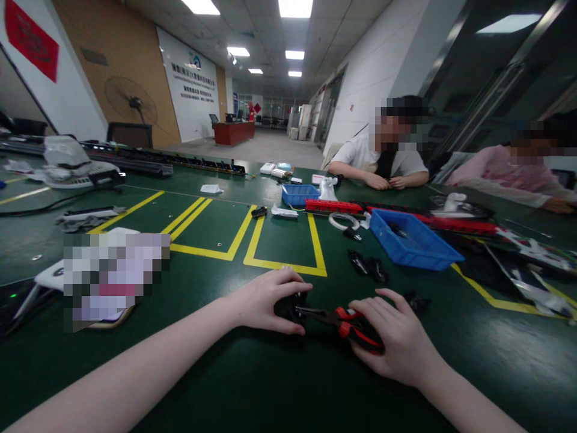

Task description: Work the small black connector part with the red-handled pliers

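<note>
My right hand point(396, 337) is closed round the red and black handles of a pair of long-nose pliers point(343, 320). Their jaws point left and reach a small black part point(288, 307). Around that part curve the thumb and fingers of my left hand point(265, 300), holding it just above the green tabletop. Its exact kind does not show, and my left fingers hide some of it. Whether the plier jaws grip the part or only touch it, I cannot tell.
A blue bin point(410, 240) stands beyond my right hand, near several black pieces point(367, 264). A smaller blue bin point(300, 193) sits farther back. Yellow tape point(283, 264) marks the green table point(202, 373). A phone point(117, 282) lies left; two people sit across at right.
</note>
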A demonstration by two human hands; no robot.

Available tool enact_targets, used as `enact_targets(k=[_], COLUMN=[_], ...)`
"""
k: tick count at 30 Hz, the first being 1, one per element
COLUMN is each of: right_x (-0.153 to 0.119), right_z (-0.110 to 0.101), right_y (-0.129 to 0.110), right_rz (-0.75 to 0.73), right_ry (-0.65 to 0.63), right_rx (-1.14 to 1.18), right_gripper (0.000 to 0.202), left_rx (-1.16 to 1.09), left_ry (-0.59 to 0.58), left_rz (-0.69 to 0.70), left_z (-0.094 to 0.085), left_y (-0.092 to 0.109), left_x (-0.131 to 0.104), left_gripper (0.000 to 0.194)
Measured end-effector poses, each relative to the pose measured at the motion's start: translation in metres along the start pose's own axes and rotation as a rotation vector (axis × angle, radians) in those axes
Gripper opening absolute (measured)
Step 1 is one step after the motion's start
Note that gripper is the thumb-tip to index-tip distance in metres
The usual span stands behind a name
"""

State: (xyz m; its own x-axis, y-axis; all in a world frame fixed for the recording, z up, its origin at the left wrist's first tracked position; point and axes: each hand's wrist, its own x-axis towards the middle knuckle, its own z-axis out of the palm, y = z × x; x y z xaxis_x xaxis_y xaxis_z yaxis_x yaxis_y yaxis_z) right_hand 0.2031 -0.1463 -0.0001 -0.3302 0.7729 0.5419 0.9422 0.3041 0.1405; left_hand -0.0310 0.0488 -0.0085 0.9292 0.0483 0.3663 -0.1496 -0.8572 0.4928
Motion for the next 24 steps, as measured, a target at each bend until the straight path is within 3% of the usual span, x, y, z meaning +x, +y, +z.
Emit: enact_targets(k=[10, 15, 24], right_x=[-0.0073, -0.0083, -0.0038], right_z=[0.0082, 0.0067, 0.0026], right_y=[0.0044, 0.0049, 0.0037], right_rz=[0.042, 0.047, 0.024], right_ry=[-0.003, -0.005, 0.005], right_rx=[0.052, 0.03, -0.059], right_gripper=[0.035, 0.043, 0.041], left_rx=[0.067, 0.054, 0.076], left_ry=[0.006, -0.007, -0.053], left_rz=[0.007, -0.002, 0.016], left_z=[-0.0001, -0.0011, -0.0006], left_y=[0.002, 0.0024, 0.0009], left_x=[-0.0005, -0.0005, 0.0012], left_gripper=[0.073, 0.073, 0.071])
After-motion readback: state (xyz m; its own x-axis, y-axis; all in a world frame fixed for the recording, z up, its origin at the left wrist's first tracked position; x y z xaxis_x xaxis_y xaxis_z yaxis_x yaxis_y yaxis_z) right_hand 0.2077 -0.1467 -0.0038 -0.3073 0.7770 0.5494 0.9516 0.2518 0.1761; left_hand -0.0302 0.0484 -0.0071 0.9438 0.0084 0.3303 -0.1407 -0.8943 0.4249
